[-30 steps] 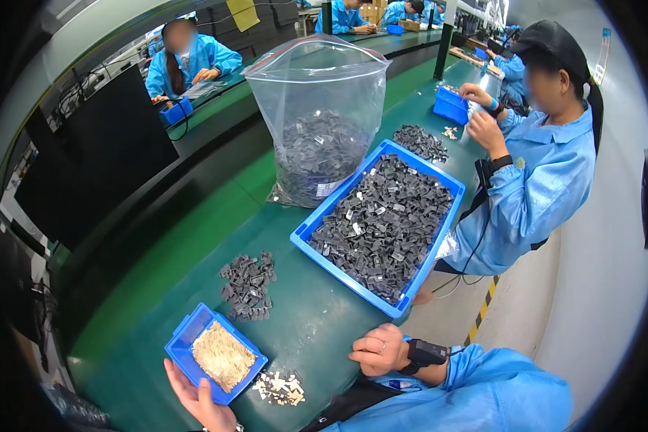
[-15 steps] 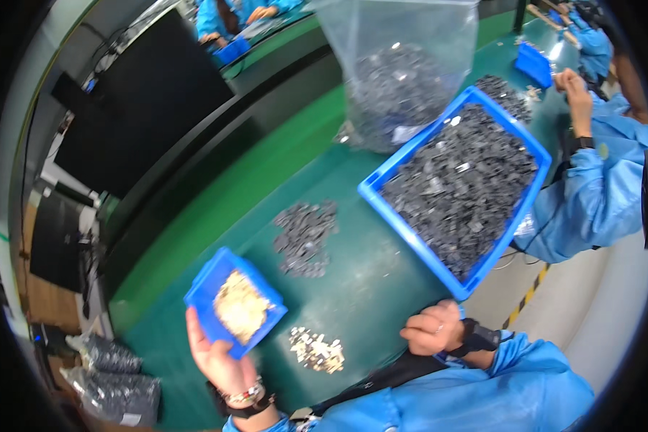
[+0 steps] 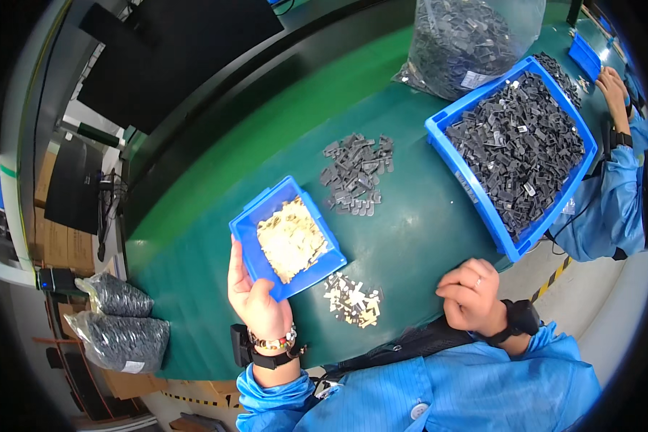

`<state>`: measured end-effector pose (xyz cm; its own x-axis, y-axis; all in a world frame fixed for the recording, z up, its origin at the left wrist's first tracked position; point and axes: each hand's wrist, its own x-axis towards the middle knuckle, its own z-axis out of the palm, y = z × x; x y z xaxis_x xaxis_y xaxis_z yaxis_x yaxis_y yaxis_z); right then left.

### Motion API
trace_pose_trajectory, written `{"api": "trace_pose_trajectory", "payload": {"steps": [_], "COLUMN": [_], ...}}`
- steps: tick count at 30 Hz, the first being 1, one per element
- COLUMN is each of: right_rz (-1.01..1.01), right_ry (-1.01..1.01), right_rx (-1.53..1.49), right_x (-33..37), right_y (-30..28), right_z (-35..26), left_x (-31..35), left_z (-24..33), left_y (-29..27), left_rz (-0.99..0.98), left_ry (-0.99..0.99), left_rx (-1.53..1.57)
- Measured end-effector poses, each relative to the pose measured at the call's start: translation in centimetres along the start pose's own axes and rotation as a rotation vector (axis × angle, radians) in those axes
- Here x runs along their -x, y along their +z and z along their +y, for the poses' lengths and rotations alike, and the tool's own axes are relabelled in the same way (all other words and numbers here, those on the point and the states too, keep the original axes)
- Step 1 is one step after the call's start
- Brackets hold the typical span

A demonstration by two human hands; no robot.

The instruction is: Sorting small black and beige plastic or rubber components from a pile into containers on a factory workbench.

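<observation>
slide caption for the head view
Left hand holding a rectangular blue plastic bin of small cream pieces near loose dark-grey pieces.

The left hand (image 3: pixel 259 306) grips the side of a small blue bin (image 3: pixel 248 237) containing cream-coloured pieces (image 3: pixel 291 241). The right hand (image 3: pixel 474 295), fingers curled, lies near the edge of the green table (image 3: pixel 417 237). Between the hands is a mixed pile of cream and black bits (image 3: pixel 353 299); beyond, dark grey parts (image 3: pixel 356 173). Right: a large blue tray (image 3: pixel 484 214), filled with similar parts, beside a clear bag (image 3: pixel 468 50).
</observation>
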<state>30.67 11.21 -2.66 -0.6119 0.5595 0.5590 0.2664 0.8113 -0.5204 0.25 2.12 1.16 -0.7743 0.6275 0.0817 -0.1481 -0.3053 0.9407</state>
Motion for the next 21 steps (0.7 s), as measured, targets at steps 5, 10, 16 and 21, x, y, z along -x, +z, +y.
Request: {"api": "trace_pose_trajectory", "payload": {"steps": [5,10,16,21], "right_rz": [-0.298,-0.391,-0.457,-0.521], "right_ry": [0.135,0.101,0.067,0.105], "right_rx": [-0.248,-0.205,-0.09,-0.093], "right_x": [-4.4,-7.2,-8.6,-8.9], "right_y": [0.6,3.8,5.0,5.0], "right_z": [-2.9,-4.2,-5.1,-4.9], "left_x": [0.7,1.3,1.7,1.9], "left_z": [0.0,-0.5,-0.9,-1.2], "left_y": [-0.3,0.3,0.3,0.0], "left_rz": [-0.02,-0.024,-0.069,-0.104], "left_ry": [0.012,0.039,-0.013,0.022], "left_rx": [0.031,0.053,0.138,0.129]}}
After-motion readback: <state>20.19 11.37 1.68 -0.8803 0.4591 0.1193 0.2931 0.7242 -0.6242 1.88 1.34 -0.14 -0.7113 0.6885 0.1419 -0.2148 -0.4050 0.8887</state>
